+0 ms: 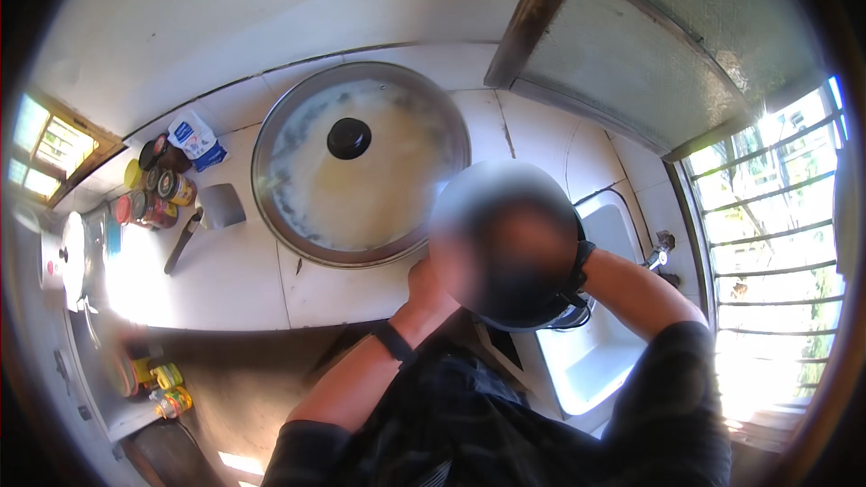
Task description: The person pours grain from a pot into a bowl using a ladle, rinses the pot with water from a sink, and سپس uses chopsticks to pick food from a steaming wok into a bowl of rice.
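A dark round pot is in front of me, between the tiled counter and the white sink. A round blurred patch covers most of it, so its contents cannot be made out. My left hand grips the pot's left side, its fingertips lost in the blur. From the right, my right hand reaches over the pot; the fingers are too blurred to read. Just left of the pot sits a wide pan under a clear glass lid with a black knob. Something pale shows through the glass.
A turner with a dark handle lies on the counter, near several jars and a blue-and-white packet. Behind the sink is a metal tap. A barred window is at right; bottles stand lower left.
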Motion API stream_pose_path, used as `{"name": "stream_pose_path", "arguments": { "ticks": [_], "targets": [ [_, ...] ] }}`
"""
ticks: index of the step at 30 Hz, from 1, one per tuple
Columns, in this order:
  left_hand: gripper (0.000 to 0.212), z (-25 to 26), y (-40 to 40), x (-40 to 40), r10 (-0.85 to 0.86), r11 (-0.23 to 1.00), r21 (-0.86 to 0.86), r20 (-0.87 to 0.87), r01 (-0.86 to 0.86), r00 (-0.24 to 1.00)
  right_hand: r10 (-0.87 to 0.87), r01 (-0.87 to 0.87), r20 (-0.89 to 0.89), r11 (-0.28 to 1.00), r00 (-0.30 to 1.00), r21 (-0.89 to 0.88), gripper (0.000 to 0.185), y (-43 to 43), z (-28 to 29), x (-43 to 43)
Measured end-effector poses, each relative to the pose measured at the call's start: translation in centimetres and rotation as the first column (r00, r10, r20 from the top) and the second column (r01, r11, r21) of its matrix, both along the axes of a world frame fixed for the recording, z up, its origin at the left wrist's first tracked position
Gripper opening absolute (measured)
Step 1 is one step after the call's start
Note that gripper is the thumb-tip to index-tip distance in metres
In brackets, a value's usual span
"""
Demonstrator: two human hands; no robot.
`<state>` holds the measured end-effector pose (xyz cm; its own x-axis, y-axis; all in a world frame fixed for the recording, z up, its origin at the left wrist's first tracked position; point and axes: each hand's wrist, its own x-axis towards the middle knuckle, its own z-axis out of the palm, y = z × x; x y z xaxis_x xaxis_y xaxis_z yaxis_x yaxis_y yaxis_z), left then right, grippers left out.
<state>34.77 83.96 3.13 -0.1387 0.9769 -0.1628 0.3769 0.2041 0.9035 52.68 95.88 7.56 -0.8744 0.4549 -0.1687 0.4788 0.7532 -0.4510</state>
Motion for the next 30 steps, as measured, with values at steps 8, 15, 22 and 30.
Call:
{"name": "stream_pose_path", "arguments": {
  "ticks": [8, 15, 22, 30],
  "targets": [
    [0.033, -0.4, 0.1, -1.4, -0.137, 0.952, 0.248, -0.182, 0.18, 0.974, 0.008, -0.077, -0.236, 0.955, 0.972, -0.286, 0.032, -0.9, -1.4, -0.4],
    [0.036, 0.4, 0.8, -0.2, 0.076, 0.968, 0.226, 0.151, -0.109, 0.986, -0.387, -0.166, -0.395, 0.507, 0.833, -0.846, 0.038, -5.7, -1.2, 1.1],
    [0.042, 1.3, 1.0, -0.3, 0.115, 0.96, 0.227, 0.214, -0.164, 0.97, 0.137, -0.134, -0.088, 0.99, 0.987, 0.035, 0.036, -4.8, -2.7, 4.3],
    [0.037, 1.2, -0.6, 0.3, 0.163, 0.943, 0.2, 0.414, -0.264, 0.896, -0.014, 0.002, 0.197, 0.998, 0.98, 0.061, 0.034, -4.7, -1.8, 3.8]
  ]
}}
